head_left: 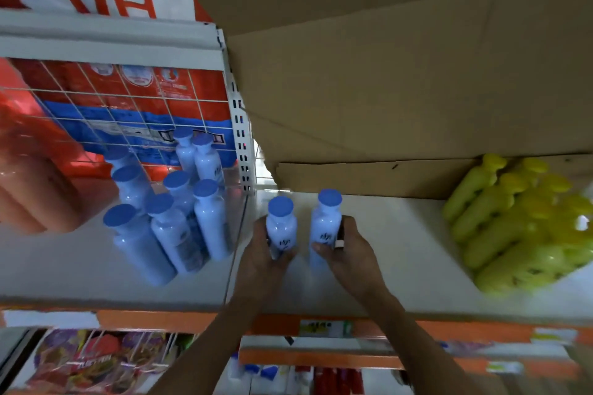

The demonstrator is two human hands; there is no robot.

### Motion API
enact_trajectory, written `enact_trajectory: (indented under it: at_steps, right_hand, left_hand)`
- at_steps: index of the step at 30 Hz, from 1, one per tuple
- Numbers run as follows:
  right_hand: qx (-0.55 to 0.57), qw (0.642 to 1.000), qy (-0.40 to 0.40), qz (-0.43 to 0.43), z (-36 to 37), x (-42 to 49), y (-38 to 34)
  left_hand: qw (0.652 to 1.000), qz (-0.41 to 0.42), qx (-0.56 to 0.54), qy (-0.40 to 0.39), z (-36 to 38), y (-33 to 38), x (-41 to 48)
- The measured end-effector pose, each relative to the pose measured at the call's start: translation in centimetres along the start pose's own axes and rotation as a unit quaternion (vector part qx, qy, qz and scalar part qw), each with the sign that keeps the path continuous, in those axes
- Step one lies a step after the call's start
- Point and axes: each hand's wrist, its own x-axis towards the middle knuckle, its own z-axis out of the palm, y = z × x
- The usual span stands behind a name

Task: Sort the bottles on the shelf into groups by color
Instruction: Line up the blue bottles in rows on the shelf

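**Both hands hold blue-capped bottles at mid-shelf**

Left hand [264, 255] wraps its fingers and thumb round the lower body of the left bottle [281, 226]. Right hand [351, 255] grips the lower body of the right bottle [325, 223] in the same way, and a pale ring [339, 244] shows on one finger. Both bottles are pale blue with darker blue caps, stand roughly upright and rise above the knuckles. They are just beside each other with a narrow gap between them.

Both bottles are over the shelf [401, 250], near the middle of its length and back from its front edge. Whether their bases touch it cannot be told, since the hands cover them. Just to their left stands a clear divider [238, 234]. Beyond it, a blue-capped group [173, 218] of matching bottles is packed closely together. Towards the shelf's right end, well apart from the hands, yellow bottles [519, 228] are clustered and lean back.

A large cardboard box [385, 90] hangs over the back of the shelf on the right. On the left, a wire grid [128, 112] fronts red and blue packs [134, 125]. An orange strip [154, 319] with labels runs along the shelf's front edge, and a blurred lower shelf [106, 359] of goods shows beneath it.
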Motion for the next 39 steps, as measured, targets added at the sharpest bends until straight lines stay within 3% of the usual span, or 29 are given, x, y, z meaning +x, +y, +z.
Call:
enact_trajectory:
  at_steps: [6,24,39]
  right_hand:
    - [0.014,0.999,0.030,0.020,-3.8,1.9,3.2]
    - [-0.032,0.999,-0.001,-0.029,-7.1,8.3,7.7]
    - [0.022,0.999,-0.019,-0.018,-7.3,10.9,8.1]
  left_hand:
    - [0.999,0.012,-0.004,-0.043,4.5,1.6,2.8]
    - [0.999,-0.024,-0.007,-0.023,11.0,2.2,8.2]
    - [1.000,-0.007,0.014,-0.016,13.7,3.0,10.0]
